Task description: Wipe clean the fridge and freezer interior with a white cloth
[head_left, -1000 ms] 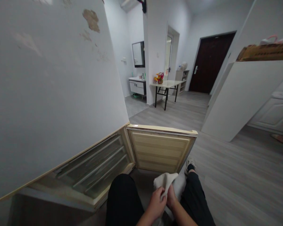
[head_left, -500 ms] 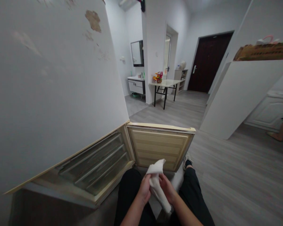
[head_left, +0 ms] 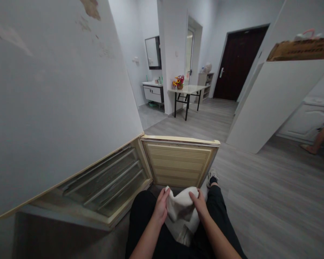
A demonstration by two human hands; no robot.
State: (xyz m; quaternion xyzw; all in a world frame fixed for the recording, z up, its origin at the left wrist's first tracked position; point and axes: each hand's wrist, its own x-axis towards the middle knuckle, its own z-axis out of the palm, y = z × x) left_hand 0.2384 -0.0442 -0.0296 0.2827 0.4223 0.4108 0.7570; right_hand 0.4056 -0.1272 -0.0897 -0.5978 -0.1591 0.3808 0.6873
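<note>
A white cloth (head_left: 181, 205) hangs spread between my two hands, above my lap. Its left corner is pinched in my left hand (head_left: 161, 207). At the right, its upper edge is gripped by my right hand (head_left: 199, 205). Just beyond the cloth stands the open door (head_left: 179, 162) of a small freezer compartment, its cream ribbed inner side facing me. Left of it is the open freezer compartment (head_left: 110, 187), with several shelf-like bars inside. My legs lie on either side of the cloth.
A tall white panel (head_left: 62, 79) with peeling paint rises above the compartment. Ahead stands a folding table (head_left: 189, 89) with a flower basket (head_left: 178, 82). To the right, a cardboard box (head_left: 302, 49) tops a white cabinet (head_left: 280, 100). Another person's leg (head_left: 320, 139) shows at the far right.
The cloth was bunched and hanging between hands held close together; now my hands are farther apart and it is spread wider. The view has tilted slightly down.
</note>
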